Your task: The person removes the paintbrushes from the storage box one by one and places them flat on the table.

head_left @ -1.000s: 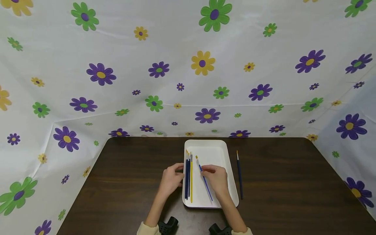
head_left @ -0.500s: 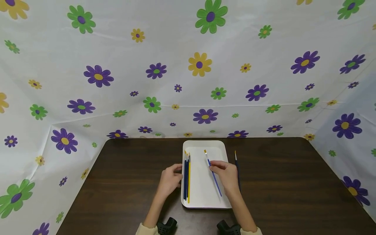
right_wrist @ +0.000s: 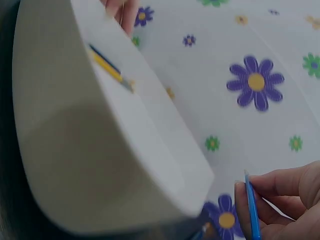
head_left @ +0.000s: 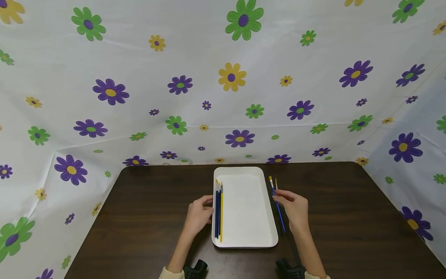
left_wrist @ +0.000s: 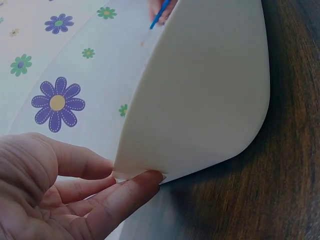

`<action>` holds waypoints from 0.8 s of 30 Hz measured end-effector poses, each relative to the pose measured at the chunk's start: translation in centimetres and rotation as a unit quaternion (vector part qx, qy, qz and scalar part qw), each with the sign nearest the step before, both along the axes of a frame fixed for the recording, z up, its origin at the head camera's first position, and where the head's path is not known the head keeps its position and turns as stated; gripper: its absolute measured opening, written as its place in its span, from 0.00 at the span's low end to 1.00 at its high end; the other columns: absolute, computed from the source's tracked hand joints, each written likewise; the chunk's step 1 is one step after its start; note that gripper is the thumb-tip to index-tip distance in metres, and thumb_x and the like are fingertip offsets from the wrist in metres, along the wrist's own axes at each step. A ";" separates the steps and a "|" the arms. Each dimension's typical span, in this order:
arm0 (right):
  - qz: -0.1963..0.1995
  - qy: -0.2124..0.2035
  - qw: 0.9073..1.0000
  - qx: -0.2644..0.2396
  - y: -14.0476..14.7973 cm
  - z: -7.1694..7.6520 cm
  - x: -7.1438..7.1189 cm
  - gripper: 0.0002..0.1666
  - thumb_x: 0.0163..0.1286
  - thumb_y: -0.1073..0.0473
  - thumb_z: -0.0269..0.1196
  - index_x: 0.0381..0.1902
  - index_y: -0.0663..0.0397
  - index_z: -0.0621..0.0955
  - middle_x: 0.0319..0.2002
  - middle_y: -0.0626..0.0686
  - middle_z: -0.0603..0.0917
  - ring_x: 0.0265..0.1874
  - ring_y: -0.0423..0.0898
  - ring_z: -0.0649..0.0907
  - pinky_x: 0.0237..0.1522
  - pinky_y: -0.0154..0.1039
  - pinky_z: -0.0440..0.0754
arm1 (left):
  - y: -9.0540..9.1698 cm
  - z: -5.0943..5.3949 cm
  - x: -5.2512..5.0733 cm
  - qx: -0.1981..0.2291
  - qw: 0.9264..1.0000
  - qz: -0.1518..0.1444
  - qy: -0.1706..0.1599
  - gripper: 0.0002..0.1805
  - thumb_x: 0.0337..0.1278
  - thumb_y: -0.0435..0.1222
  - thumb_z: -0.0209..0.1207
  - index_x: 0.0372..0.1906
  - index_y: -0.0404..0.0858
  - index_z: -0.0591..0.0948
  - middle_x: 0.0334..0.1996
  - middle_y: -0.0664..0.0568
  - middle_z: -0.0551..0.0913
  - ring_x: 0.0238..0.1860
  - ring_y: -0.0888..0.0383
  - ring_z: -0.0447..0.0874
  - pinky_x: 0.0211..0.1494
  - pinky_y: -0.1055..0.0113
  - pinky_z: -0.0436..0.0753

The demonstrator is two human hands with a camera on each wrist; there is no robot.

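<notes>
A white rectangular tray [head_left: 245, 205] lies on the table. At its left rim is my left hand [head_left: 198, 215]; in the left wrist view the thumb and fingers pinch the tray's edge. Just beyond the right rim, my right hand [head_left: 295, 209] pinches a blue paintbrush [head_left: 280, 212] between thumb and fingers, bristles pointing away from me. Inside the tray, along the left wall, lie several dark blue paintbrushes [head_left: 216, 215] and one yellow paintbrush [head_left: 221, 217], side by side. Another paintbrush [head_left: 276, 182] lies right of the tray, mostly hidden behind the held brush and right hand.
The dark wooden table [head_left: 156, 197] extends to both sides of the tray. A white cloth [head_left: 195, 50] with printed flowers hangs behind the table and at its sides. Black wrist mounts [head_left: 290, 269] sit on both forearms.
My right hand has carried the blue paintbrush rightward, from above the tray to beyond its right rim. The left hand has stayed at the left rim. The head view has shifted slightly.
</notes>
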State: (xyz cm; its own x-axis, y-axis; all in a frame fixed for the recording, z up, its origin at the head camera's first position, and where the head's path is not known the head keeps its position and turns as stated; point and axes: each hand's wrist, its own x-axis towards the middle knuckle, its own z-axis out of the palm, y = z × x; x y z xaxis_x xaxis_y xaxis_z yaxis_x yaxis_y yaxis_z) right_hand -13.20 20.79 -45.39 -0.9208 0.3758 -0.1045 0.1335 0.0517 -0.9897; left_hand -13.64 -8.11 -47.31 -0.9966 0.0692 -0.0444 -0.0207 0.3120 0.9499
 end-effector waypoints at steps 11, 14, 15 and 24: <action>-0.027 -0.039 0.994 0.102 2.7 -1.7 0.1 0.16 0.68 0.66 0.70 0.49 0.73 0.87 0.46 0.60 0.90 0.37 0.35 0.82 0.37 0.22 0.78 | -0.2 0.2 0.3 0.003 1.000 0.003 -0.005 0.24 0.57 0.22 0.57 0.61 0.22 0.79 0.53 0.29 0.83 0.42 0.43 0.90 0.28 0.60 0.90; -0.039 -0.034 0.993 0.108 3.2 -2.2 0.0 0.15 0.66 0.69 0.70 0.48 0.75 0.86 0.45 0.64 0.89 0.29 0.31 0.84 0.32 0.22 0.81 | -0.2 0.3 0.2 0.005 1.000 0.002 -0.004 0.24 0.57 0.22 0.57 0.61 0.22 0.79 0.54 0.29 0.83 0.43 0.42 0.90 0.28 0.60 0.90; -0.044 -0.034 0.992 0.110 3.4 -2.4 0.0 0.14 0.66 0.69 0.70 0.47 0.75 0.86 0.45 0.64 0.89 0.27 0.30 0.84 0.31 0.22 0.82 | -0.2 0.3 0.2 0.006 1.000 0.002 -0.004 0.24 0.57 0.22 0.57 0.61 0.23 0.80 0.54 0.29 0.83 0.43 0.42 0.90 0.28 0.60 0.90; -0.050 -0.041 0.985 0.157 4.2 -3.3 0.3 0.13 0.66 0.69 0.69 0.46 0.73 0.87 0.41 0.63 0.90 0.32 0.38 0.85 0.30 0.22 0.78 | -0.1 0.2 0.0 0.005 1.000 -0.003 -0.007 0.24 0.57 0.22 0.58 0.61 0.23 0.79 0.55 0.29 0.83 0.44 0.43 0.90 0.29 0.60 0.91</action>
